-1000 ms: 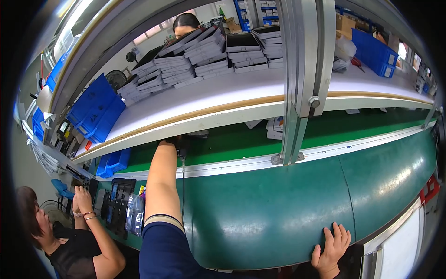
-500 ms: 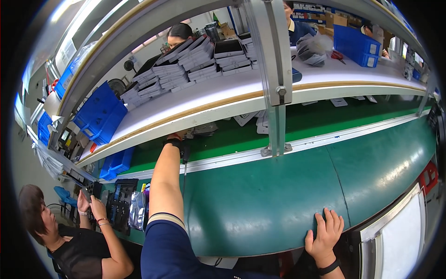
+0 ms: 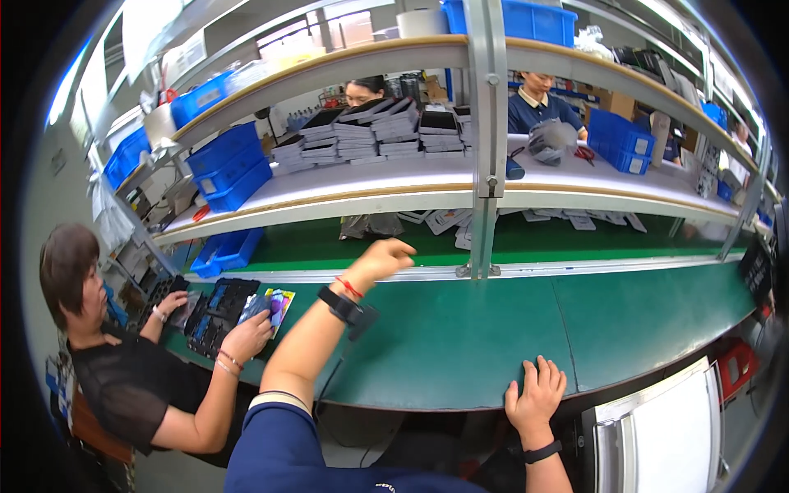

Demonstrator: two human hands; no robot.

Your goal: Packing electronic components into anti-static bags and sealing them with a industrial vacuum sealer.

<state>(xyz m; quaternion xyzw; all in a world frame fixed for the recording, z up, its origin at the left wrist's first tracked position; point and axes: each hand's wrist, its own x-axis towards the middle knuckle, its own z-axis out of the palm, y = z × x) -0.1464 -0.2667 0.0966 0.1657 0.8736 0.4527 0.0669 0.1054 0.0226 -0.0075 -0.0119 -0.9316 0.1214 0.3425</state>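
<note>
I see the green bench (image 3: 436, 345) spread wide before the metal post (image 3: 486, 148); on its near edge, right of the post, the right hand (image 3: 536, 393) rests, fingers apart. Left of it, the left hand (image 3: 380, 260) hangs, fingers bent; whether holding anything, I cannot tell.

Palm of the right hand (image 3: 536, 394) hidden, navy sleeve (image 3: 275, 444) cut off below

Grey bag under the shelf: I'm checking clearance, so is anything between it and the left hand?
Nothing visible stands between the left hand and the grey bag; the shelf's white edge runs just above it.
</note>
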